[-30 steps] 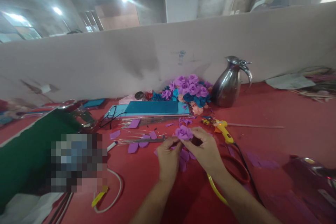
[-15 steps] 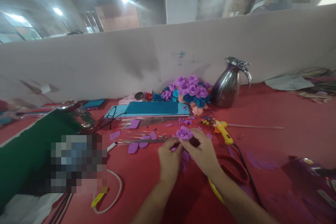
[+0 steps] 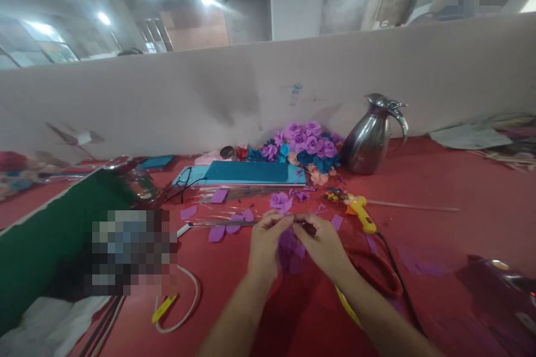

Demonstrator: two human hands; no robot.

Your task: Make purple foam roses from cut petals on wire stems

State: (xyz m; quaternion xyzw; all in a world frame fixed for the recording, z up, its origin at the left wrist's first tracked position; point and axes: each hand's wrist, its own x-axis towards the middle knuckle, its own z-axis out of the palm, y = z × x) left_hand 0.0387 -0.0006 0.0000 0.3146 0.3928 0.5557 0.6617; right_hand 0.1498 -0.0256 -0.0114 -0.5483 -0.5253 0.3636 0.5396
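Red bench (image 3: 422,184), bearing a steel jug (image 3: 368,139) behind a yellow glue gun (image 3: 362,216). My left hand (image 3: 264,245) and right hand (image 3: 324,242) meet, fingertips together; the purple flower (image 3: 281,202) is just beyond them. Whether my fingers clamp it, I cannot tell.

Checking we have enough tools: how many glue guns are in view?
1: the yellow glue gun on the red table, right of the right hand. Others may be hidden behind things.

Small blue marks (image 3: 295,93), on pale partition (image 3: 167,106), too blurred to read
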